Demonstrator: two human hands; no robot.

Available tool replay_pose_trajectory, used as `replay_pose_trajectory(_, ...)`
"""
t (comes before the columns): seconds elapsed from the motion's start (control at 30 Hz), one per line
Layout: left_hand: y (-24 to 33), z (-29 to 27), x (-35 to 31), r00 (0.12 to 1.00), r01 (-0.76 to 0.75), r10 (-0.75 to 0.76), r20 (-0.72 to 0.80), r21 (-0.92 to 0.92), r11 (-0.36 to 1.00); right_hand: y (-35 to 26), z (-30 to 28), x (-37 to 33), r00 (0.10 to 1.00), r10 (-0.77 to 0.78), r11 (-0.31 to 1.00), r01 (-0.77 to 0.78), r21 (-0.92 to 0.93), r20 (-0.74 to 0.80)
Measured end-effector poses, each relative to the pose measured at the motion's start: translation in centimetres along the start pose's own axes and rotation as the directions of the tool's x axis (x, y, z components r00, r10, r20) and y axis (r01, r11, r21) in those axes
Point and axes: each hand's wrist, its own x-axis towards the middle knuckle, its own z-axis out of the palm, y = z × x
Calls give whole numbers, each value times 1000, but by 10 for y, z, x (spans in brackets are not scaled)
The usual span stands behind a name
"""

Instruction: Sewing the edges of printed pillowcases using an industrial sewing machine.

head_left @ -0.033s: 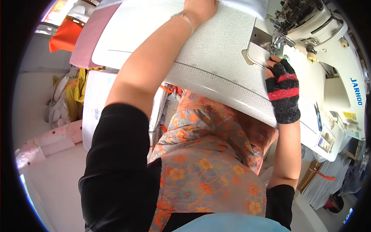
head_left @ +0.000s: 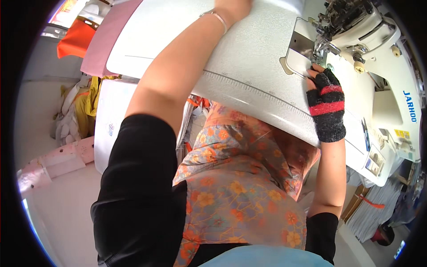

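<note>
My left hand (head_left: 234, 8) is at the top edge of the view, over the white machine table (head_left: 249, 49); its fingers are cut off, so what they touch is hidden. Just right of it, a piece of whitish cloth (head_left: 294, 5) shows at the top edge. My right hand (head_left: 327, 104) wears a black fingerless glove with red stripes. It lies palm down beside the metal plate (head_left: 301, 46) of a white sewing machine (head_left: 378, 33), its bare fingertips apart and close to the presser foot area. Nothing is visible in it.
Tweezers (head_left: 366, 135) and a small clear case (head_left: 375, 163) lie at the table's right end. Mauve cloth (head_left: 106, 40) and an orange-red cloth (head_left: 75, 39) are at the far left. Below right stands a stack of pale sheets (head_left: 371, 211). A flowered apron (head_left: 240, 196) covers my lap.
My left forearm has shifted slightly right and the hand a little further up. Less whitish cloth shows along the top edge. My right hand stays almost in place.
</note>
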Motion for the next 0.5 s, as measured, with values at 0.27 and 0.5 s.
replay_pose_trajectory(0.27, 77, -34, -200, 773, -629, 424, -471, -489, 604, 22, 5, -6, 989, 83, 996, -84, 5, 123)
replay_pose_trajectory(0.5, -106, 111, -436, 785, 591, -608, 115, 150, 792, 38, -4, 2, 970, 33, 997, -13, -81, 243)
